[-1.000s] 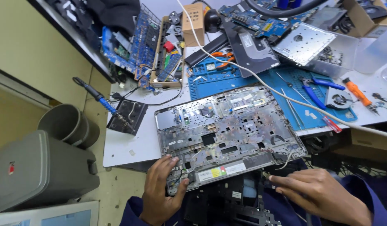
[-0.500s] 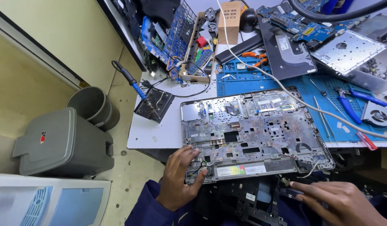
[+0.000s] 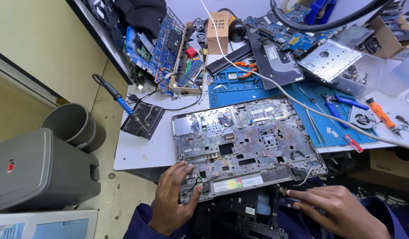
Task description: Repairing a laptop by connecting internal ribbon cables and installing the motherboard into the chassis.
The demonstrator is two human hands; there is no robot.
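A grey laptop chassis [image 3: 246, 139], inner side up and full of cut-outs, lies at the table's near edge and overhangs it. My left hand [image 3: 172, 201] grips its near left corner, thumb on top by thin black wires. My right hand [image 3: 341, 212] is below the chassis's near right edge, its fingertips pinching a small connector at a cable end [image 3: 283, 191]. A black laptop part [image 3: 244, 214] rests on my lap under both hands.
A blue work mat [image 3: 275, 90] holds pliers [image 3: 337, 108], a red-handled screwdriver [image 3: 352, 142] and an orange one [image 3: 381, 113]. A white cable [image 3: 275, 82] crosses the table. A soldering iron on its stand [image 3: 136, 115], circuit boards [image 3: 164, 44] and grey bins [image 3: 74, 126] lie to the left.
The view has shifted, so the table sits higher and more to the right. My left hand keeps its hold on the chassis corner. My right hand stays low by the near right edge.
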